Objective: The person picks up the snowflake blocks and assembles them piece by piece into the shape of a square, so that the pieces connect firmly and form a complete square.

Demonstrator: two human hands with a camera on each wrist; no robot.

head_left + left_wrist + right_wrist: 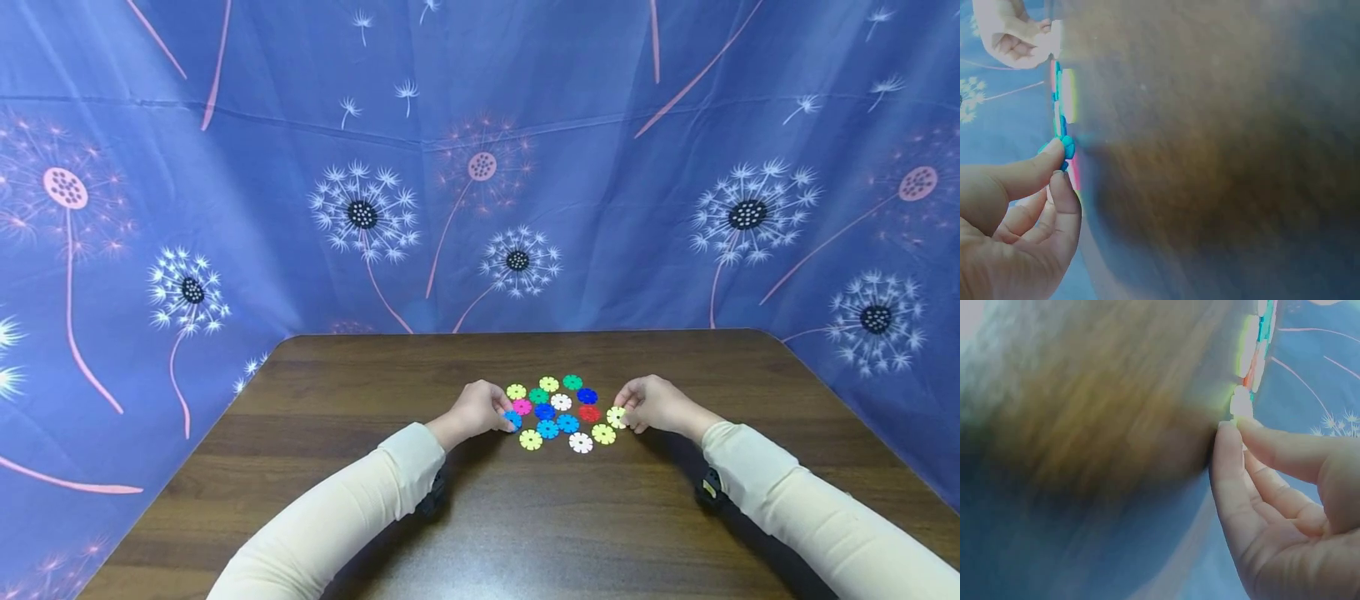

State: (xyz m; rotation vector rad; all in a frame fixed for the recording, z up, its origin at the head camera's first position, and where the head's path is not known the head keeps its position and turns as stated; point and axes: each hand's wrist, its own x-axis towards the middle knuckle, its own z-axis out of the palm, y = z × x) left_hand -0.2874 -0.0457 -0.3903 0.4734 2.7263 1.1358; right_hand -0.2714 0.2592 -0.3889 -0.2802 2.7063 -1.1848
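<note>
Between thumb and forefinger, my left hand (480, 407) pinches a light blue notched disc (513, 419) at the left side of a group of flat plastic discs. In the left wrist view that blue disc (1067, 147) shows at the fingertips. My right hand (658, 404) pinches a pale yellow notched disc (617, 417) at the group's right side; its edge shows bright at the fingertips in the right wrist view. Between the hands lie a pink disc (521, 407), a red disc (588, 413), a white disc (581, 442) and several blue, green and yellow ones.
The discs lie on a brown wood-grain table (570, 525). Behind its far edge hangs a blue curtain (600, 167) printed with dandelions. Dark devices are strapped at both wrists, below the pale sleeves (345, 508).
</note>
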